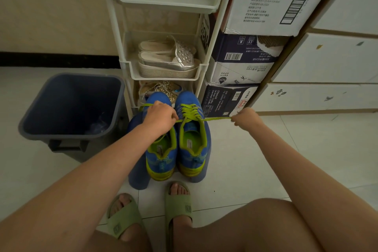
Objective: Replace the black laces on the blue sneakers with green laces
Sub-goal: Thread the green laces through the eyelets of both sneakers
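White tiled floor, cream wall, white shelving rack

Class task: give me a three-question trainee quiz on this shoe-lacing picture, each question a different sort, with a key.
1. True or false: the right hand hangs open, holding nothing.
2. The taut lace between the left hand and right hand runs through which of the blue sneakers? A: the left one. B: the right one.
3. Fill in: the taut lace is ____ in colour.
Key: 1 false; 2 B; 3 green.

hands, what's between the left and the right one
In the head view, the green lace runs taut from left hand to right hand, crossing the laced sneaker.
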